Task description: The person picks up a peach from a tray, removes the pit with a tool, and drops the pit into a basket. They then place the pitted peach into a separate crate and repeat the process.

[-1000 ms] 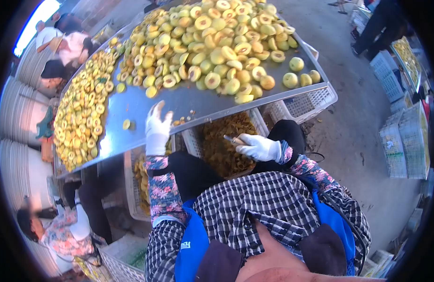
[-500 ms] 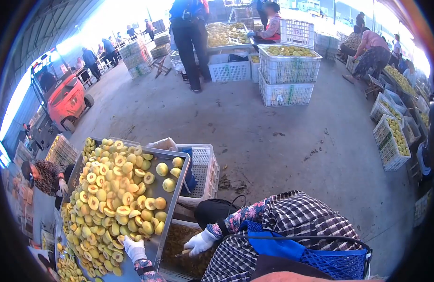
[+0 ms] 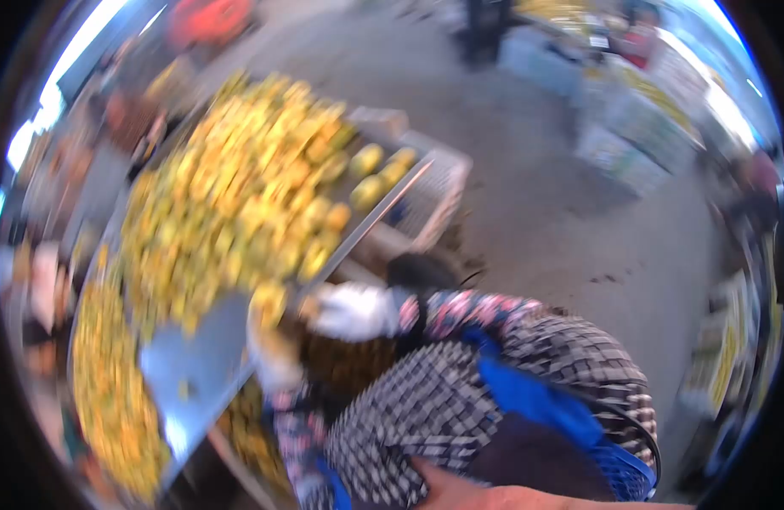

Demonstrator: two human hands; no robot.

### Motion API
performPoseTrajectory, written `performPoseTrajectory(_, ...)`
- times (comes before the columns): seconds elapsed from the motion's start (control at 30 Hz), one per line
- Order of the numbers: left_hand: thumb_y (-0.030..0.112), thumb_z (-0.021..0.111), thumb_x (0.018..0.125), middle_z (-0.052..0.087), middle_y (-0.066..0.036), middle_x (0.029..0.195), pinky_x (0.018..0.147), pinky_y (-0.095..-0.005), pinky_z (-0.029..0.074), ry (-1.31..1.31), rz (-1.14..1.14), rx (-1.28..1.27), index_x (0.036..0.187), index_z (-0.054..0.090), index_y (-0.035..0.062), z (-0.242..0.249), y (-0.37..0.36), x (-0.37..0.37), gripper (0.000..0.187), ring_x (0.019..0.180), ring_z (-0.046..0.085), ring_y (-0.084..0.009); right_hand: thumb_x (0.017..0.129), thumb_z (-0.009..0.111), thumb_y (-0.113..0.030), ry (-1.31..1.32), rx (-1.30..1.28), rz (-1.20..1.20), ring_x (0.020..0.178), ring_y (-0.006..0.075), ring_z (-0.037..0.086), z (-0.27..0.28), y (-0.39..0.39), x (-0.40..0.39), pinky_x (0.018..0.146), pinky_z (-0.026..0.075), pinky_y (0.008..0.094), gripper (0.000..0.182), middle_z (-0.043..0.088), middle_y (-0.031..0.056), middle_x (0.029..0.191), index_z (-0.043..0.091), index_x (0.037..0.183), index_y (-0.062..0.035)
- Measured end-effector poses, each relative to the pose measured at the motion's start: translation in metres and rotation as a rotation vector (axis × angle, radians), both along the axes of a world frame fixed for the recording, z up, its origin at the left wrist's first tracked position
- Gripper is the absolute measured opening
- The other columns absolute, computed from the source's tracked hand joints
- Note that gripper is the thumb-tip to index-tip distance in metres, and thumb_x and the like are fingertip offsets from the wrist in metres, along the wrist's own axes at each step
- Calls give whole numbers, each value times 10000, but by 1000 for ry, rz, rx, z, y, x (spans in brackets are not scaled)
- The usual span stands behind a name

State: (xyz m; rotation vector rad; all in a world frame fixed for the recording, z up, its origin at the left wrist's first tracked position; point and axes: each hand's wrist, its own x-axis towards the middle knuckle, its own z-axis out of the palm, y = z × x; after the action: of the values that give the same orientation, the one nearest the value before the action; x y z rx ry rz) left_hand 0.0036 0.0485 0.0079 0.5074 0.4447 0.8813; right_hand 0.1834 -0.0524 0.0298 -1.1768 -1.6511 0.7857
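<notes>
Here, beside a fruit-heaped tray [image 3: 382, 215], left hand [image 3: 273, 348] clasps fruit [image 3: 268, 303]; fingers of right hand [image 3: 351, 312] unclear.

Blurred yellow-green fruit pieces [image 3: 239, 195] lie heaped on a metal-edged table [image 3: 192, 361]

The table [image 3: 206, 344] is smooth, glossy metal; the crate [image 3: 453, 183] beside its corner, matt plastic; the shirt [image 3: 570, 357], matt cloth.
</notes>
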Motion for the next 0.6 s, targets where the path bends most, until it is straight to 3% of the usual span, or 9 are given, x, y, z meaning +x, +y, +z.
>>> performPoseTrajectory(0.03, 272, 513, 935, 622, -117, 1049, 856, -388, 478, 569, 193, 570, 1114, 564, 42, 28, -21, 14, 296, 942, 597, -262, 885, 582, -265, -46, -109, -23, 786, 397, 613, 16, 0, 0, 679, 497, 451, 272, 613, 214, 848, 548, 1035, -41)
performPoseTrajectory(0.07, 398, 522, 935, 614, -105, 1093, 895, -379, 466, 275, 81, 275, 1151, 562, 52, -25, 9, 3, 410, 959, 594, -251, 881, 588, -273, -111, -30, -73, 777, 432, 604, 9, 6, -4, 668, 491, 478, 283, 607, 245, 813, 530, 1009, -27)
performPoseTrajectory(0.1, 524, 499, 918, 616, -93, 1095, 906, -383, 462, 22, 56, -18, 1185, 550, 72, 16, -6, 20, 527, 967, 594, -248, 875, 599, -276, -190, -134, -124, 791, 431, 611, 15, 5, -4, 675, 488, 484, 311, 616, 255, 804, 505, 1017, -17)
performPoseTrajectory(0.13, 665, 434, 872, 616, -128, 1111, 873, -405, 482, 44, 133, -23, 1215, 542, 49, 27, -12, 34, 714, 982, 594, -278, 875, 602, -273, -231, 46, -156, 792, 433, 614, 11, 9, -4, 672, 487, 486, 332, 619, 263, 793, 481, 1041, -11)
performPoseTrajectory(0.33, 422, 534, 941, 605, -159, 1120, 864, -422, 501, -60, 207, -77, 1141, 477, 73, 26, -14, 37, 406, 988, 594, -316, 883, 615, -275, -310, 106, -215, 692, 380, 636, 8, 9, -8, 582, 491, 460, 324, 628, 218, 758, 478, 1069, -48)
performPoseTrajectory(0.57, 359, 519, 962, 612, -169, 1098, 866, -398, 507, 50, 306, 100, 1148, 475, 63, 20, -18, 43, 352, 960, 615, -304, 895, 577, -266, -465, 75, -262, 689, 364, 643, 9, 9, -16, 582, 503, 452, 290, 639, 194, 749, 479, 1060, -49)
performPoseTrajectory(0.6, 359, 519, 962, 612, -169, 1098, 866, -398, 507, 52, 298, 97, 1148, 475, 63, 17, -17, 40, 352, 960, 615, -304, 883, 587, -233, -482, 26, -206, 725, 368, 637, 11, 8, -15, 603, 512, 444, 268, 628, 182, 808, 501, 1069, -59)
